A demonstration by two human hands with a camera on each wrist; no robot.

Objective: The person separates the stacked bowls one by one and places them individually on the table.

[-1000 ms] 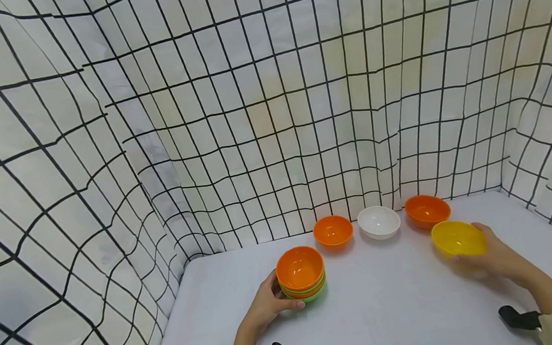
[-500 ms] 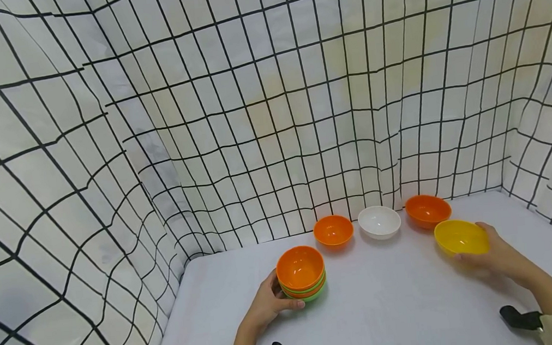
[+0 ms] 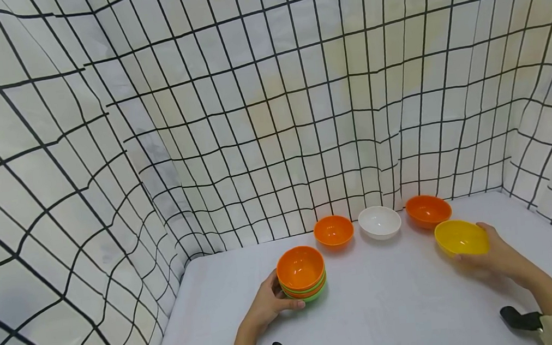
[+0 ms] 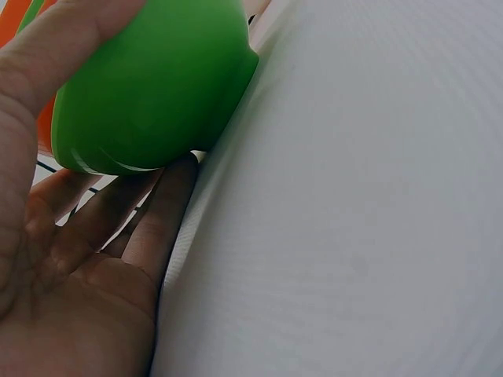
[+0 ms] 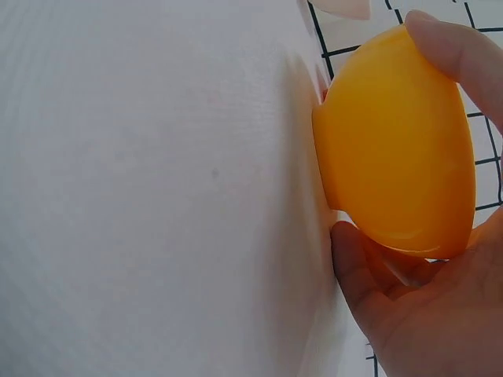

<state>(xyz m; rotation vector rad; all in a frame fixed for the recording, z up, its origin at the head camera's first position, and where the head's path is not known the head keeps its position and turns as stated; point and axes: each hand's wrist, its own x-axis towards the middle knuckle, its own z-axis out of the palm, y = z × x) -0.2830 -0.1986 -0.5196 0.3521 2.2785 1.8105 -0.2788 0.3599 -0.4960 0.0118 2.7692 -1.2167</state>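
Observation:
My left hand [image 3: 270, 303] grips a nested stack of bowls from its left side, thumb in front and fingers behind. An orange bowl [image 3: 300, 268] tops the stack, with green and orange rims below it. The bottom green bowl [image 4: 157, 86] fills the upper part of the left wrist view, its foot close over the white cloth. At the right, my right hand [image 3: 492, 252] holds a single yellow bowl [image 3: 459, 237] by its right side. In the right wrist view the yellow bowl [image 5: 397, 149] stands between thumb and fingers, its foot at the tabletop.
Along the back edge of the white table [image 3: 367, 318] stand an orange bowl [image 3: 333, 231], a white bowl [image 3: 379, 222] and a darker orange bowl [image 3: 428, 211]. The darker orange one is right behind the yellow bowl. White walls with a black grid [image 3: 271, 112] enclose the table.
The right hand has shifted slightly to the right with the yellow bowl over the first half second, then held still. The left hand and its stack stay in place.

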